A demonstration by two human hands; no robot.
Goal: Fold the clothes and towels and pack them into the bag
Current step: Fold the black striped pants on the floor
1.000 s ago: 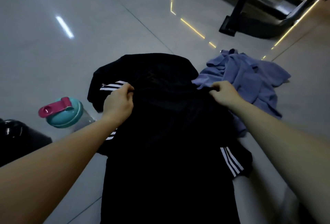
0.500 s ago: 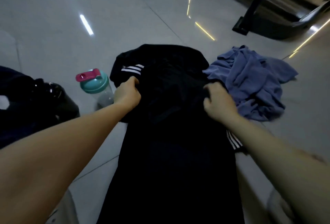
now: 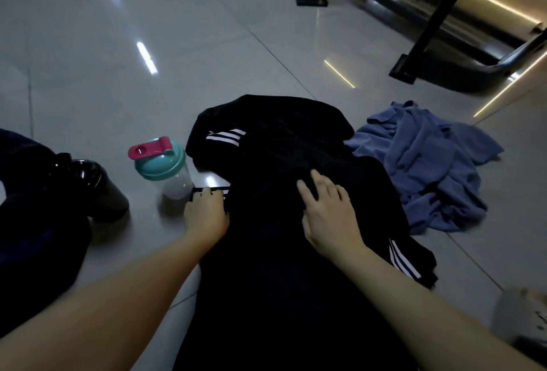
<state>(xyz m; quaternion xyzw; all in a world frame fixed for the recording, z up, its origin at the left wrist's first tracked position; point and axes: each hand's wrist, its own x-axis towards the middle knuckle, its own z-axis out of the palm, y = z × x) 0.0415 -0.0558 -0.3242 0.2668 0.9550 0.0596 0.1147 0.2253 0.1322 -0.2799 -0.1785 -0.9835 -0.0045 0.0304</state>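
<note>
Glossy grey floor (image 3: 177, 45), dim light, cloth lying straight on the tile.

Right hand (image 3: 325, 214): fingers (image 3: 331, 193) straight and spread, flat on the garment (image 3: 281, 296), pressing mid-cloth.

Left hand (image 3: 207, 216): fingers curled onto the striped left edge. Reads as a pinch, though the tips are partly hidden.

Risks, as I judge them:
- Bottle (image 3: 161, 166) stands just beside the left fingertips. A quick pull of the sleeve could tip it.
- Slick tile may let the cloth slide under the pressing palm and skew the fold.
- Towel (image 3: 429, 169) touches the garment's right edge and could be dragged in.

Garment lies under the right fingers, its left border in the left ones. Bag (image 3: 35, 237) is well left, past the bottle; its opening is unreadable.
</note>
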